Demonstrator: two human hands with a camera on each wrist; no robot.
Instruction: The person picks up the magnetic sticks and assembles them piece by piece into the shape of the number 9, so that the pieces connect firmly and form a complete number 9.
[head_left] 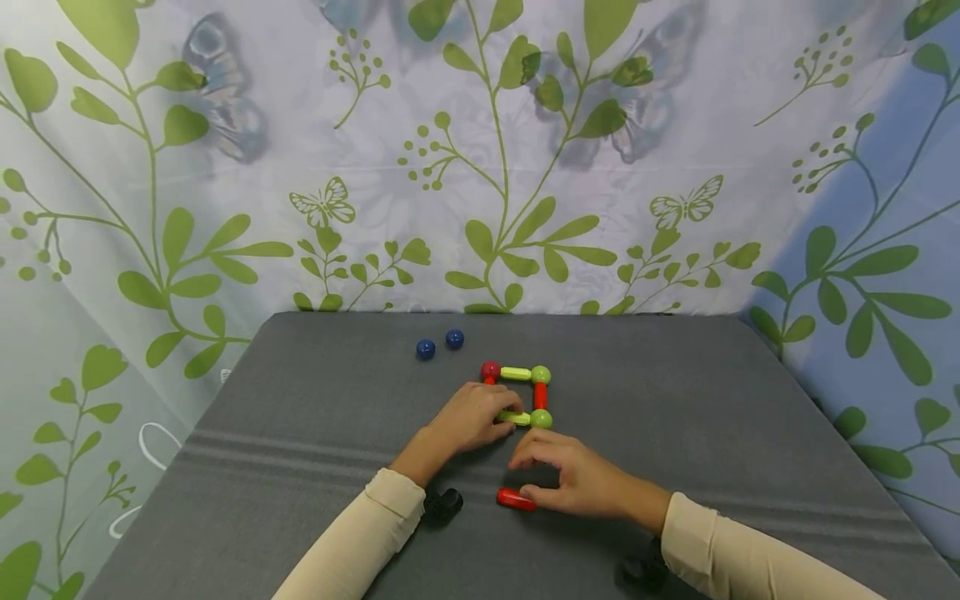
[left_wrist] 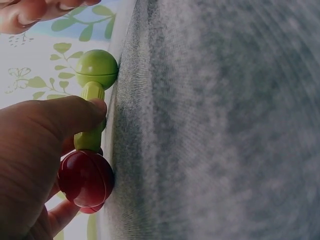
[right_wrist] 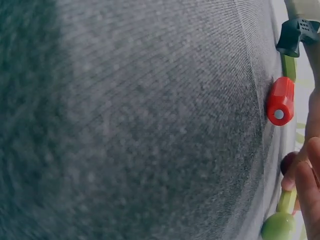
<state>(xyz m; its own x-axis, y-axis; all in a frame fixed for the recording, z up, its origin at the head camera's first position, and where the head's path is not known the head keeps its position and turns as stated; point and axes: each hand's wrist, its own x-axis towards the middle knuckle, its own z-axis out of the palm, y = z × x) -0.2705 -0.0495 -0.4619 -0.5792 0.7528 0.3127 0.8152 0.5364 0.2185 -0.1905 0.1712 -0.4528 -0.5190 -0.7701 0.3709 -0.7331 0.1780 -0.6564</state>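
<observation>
My left hand point(head_left: 471, 417) pinches a yellow-green rod point(left_wrist: 90, 137), thumb lying across it. That rod joins a green ball point(left_wrist: 97, 69) and a dark red ball point(left_wrist: 86, 179), the latter hidden under the hand in the head view. It is the near side of a square of rods and balls, with a red rod point(head_left: 540, 396) on the right, another yellow-green rod point(head_left: 516, 373) at the back and a red ball point(head_left: 491, 370) at the far left corner. My right hand point(head_left: 573, 477), fingers bent and spread from the thumb, hovers beside a loose red rod point(right_wrist: 280, 101), its thumb overlapping the rod's end in the head view.
Two dark blue balls point(head_left: 426, 349) lie further back on the grey tabletop point(head_left: 337, 375). Beyond the loose red rod, a green piece point(right_wrist: 289, 68) shows in the right wrist view. Black wrist devices point(head_left: 444, 506) sit under both forearms. A leaf-patterned cloth point(head_left: 510, 167) hangs behind the table.
</observation>
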